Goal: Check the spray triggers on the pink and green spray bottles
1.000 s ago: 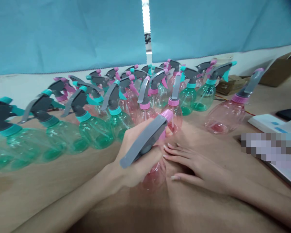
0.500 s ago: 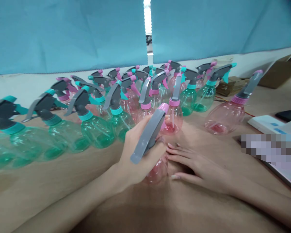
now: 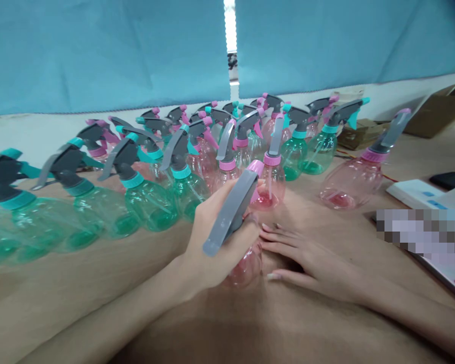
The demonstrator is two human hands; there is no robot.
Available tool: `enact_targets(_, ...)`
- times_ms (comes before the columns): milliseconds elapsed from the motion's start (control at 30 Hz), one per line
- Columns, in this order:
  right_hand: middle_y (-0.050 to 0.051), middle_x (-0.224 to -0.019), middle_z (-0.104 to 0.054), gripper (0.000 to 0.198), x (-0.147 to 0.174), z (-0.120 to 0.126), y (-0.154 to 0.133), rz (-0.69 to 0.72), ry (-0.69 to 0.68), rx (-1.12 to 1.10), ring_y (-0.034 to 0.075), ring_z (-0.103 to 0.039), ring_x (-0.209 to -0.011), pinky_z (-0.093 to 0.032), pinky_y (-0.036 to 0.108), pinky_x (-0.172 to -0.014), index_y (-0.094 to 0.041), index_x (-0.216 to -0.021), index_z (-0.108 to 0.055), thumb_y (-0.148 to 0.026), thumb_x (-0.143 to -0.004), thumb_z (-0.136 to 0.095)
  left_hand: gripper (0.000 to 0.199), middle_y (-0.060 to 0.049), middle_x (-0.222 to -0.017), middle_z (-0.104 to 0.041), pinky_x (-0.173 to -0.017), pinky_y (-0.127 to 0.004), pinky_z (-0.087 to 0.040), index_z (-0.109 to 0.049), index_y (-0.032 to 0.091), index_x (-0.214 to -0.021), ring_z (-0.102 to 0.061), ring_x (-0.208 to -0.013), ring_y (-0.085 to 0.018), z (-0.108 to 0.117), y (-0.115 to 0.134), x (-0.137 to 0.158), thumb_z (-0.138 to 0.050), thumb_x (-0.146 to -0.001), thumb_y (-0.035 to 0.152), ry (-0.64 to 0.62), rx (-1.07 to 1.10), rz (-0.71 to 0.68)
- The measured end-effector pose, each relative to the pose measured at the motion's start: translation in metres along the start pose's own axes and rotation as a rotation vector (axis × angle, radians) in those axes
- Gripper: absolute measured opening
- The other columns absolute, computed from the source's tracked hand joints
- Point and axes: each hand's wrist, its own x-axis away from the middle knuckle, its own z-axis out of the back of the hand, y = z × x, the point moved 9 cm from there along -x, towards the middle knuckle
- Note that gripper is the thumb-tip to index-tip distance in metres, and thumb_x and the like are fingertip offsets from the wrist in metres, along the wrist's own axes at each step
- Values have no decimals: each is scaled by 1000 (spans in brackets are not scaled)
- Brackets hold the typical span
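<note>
My left hand (image 3: 216, 232) is wrapped round the neck of a pink spray bottle (image 3: 244, 268) that stands on the table. Its grey spray head with a pink nozzle juts up above my fingers, pointing away from me. To the right of that bottle, my right hand (image 3: 303, 255) rests low with fingers stretched out and holding nothing. Its fingertips come close to the bottle's side; whether they touch it I cannot tell. Just beyond my left hand stands another pink spray bottle (image 3: 270, 189). A row of green spray bottles (image 3: 151, 207) reaches out to the left.
More green and pink spray bottles crowd the back of the table (image 3: 87, 293). Apart on the right stands a pink spray bottle (image 3: 351, 184). Near it lie a white box (image 3: 413, 194) and a dark object (image 3: 449, 180). Cardboard boxes (image 3: 434, 111) sit behind, before a blue curtain (image 3: 117, 55).
Both hands and the held spray bottle stay practically where they were. The whole view has shifted very slightly.
</note>
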Motion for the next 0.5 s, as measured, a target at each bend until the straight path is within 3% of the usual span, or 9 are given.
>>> enact_targets(500,9,-152,-35,61,-1,0,-2,-12,-29,31,27,-33,-140,-31,50,-114,-20,-145,-42,-52,-93,-50,15,4,-65,-54,-57,-27,-48,-57,24,-89,-51,-55,-14,1,3,0,-54,-75,23,15,0,-32)
